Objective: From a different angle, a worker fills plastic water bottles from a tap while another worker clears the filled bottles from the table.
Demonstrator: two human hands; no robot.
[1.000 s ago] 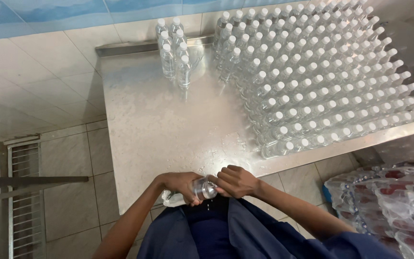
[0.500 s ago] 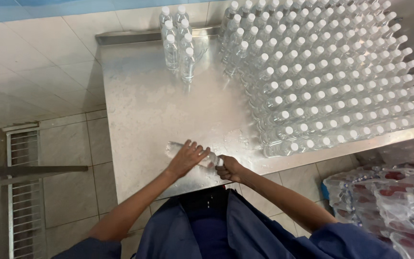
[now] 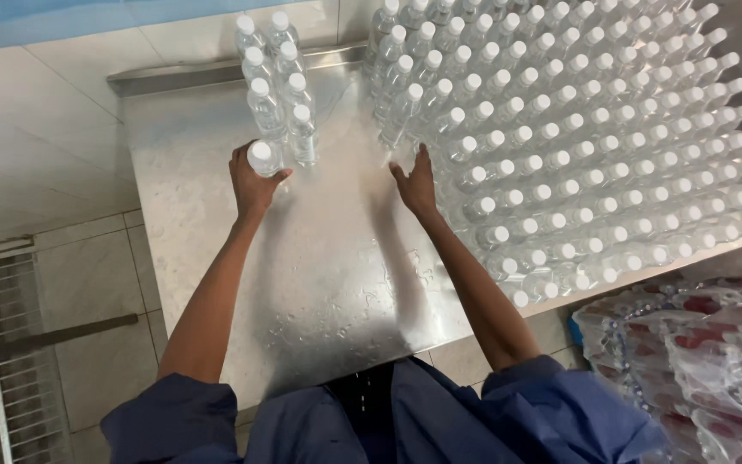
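Both hands have reached forward: left hand (image 3: 253, 182) grips a half-hidden capped bottle (image 3: 262, 158), right hand (image 3: 416, 185) open.

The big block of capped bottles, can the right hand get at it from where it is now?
Probably yes. The right hand is open beside the big block of bottles, fingertips near its closest edge, with only bare metal table around it.

The left hand (image 3: 252, 185) gripped a capped bottle (image 3: 263, 158) at the near end of a short double row of bottles (image 3: 275, 82) on the steel table (image 3: 337, 283). The right hand (image 3: 416, 182) (fingers spread) rested flat beside the big block of bottles (image 3: 594, 137).
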